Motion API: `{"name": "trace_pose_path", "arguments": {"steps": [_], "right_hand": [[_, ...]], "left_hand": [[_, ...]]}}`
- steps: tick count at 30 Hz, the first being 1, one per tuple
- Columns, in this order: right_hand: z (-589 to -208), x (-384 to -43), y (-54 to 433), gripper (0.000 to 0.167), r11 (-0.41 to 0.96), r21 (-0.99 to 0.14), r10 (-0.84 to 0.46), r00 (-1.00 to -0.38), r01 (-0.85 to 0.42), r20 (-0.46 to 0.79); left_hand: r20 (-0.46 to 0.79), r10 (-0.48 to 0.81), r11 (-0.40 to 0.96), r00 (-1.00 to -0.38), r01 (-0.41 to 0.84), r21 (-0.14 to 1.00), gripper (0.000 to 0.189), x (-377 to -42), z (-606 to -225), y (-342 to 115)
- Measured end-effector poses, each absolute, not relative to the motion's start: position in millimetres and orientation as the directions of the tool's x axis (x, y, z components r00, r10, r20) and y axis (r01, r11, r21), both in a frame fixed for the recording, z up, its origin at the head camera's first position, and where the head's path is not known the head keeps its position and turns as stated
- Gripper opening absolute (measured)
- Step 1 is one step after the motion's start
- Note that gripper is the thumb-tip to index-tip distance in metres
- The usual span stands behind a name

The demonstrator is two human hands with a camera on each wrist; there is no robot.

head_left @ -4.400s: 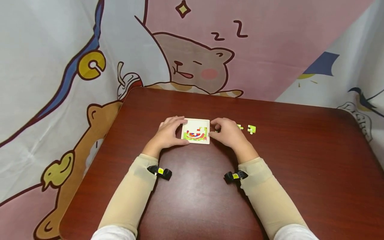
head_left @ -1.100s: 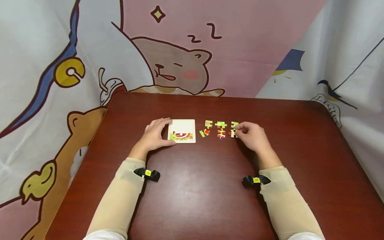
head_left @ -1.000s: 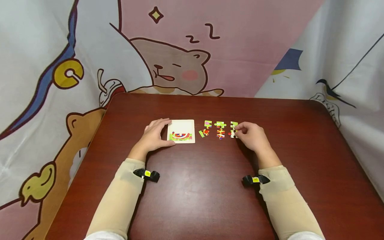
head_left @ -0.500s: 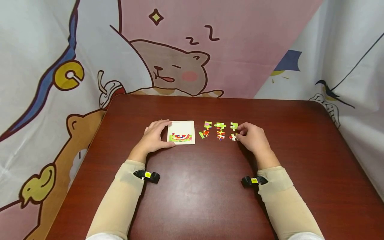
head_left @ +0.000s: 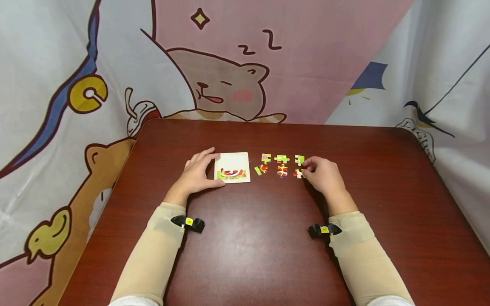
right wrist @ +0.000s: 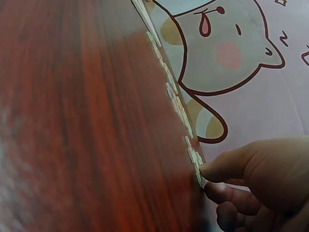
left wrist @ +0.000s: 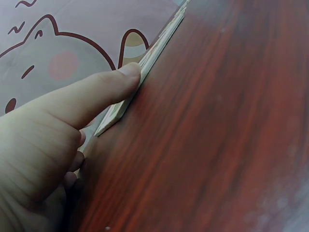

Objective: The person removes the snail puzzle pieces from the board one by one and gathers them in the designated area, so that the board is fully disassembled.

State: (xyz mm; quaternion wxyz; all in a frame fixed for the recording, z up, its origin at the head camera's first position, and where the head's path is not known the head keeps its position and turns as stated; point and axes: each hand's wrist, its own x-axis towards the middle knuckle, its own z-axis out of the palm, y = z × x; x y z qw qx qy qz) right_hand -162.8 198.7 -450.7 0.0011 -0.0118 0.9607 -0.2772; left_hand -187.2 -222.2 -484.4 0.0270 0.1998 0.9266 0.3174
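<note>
A pale square puzzle board lies on the table, with colourful pieces filling only its bottom strip. My left hand holds the board by its left side. Its thumb rests on the near edge in the left wrist view, and the other fingers are at the far left corner. Right of the board lie several loose jigsaw pieces in two rough rows. My right hand pinches the near right white-and-red puzzle piece at its right edge; the fingertips partly hide it. Just beyond lies a green piece, apart from it.
Other loose pieces are a pink-and-green one, a green one, a red-and-green one and a striped one. The dark red table reaches back to a printed cloth.
Since the oldest frame, an upper right piece has left the board and my right hand has moved right. Over the last second the white-and-red piece has slid nearer, away from the green one.
</note>
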Motion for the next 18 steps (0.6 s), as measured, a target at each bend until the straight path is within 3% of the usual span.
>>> {"name": "trace_pose_path", "arguments": {"steps": [18], "right_hand": [[-449.5, -161.5, 199.6, 0.022, 0.855, -0.519, 0.01, -1.0, -0.002, 0.021]], "left_hand": [[0.074, 0.4, 0.731, -0.914, 0.367, 0.575, 0.097, -188.6, -484.4, -222.9]]}}
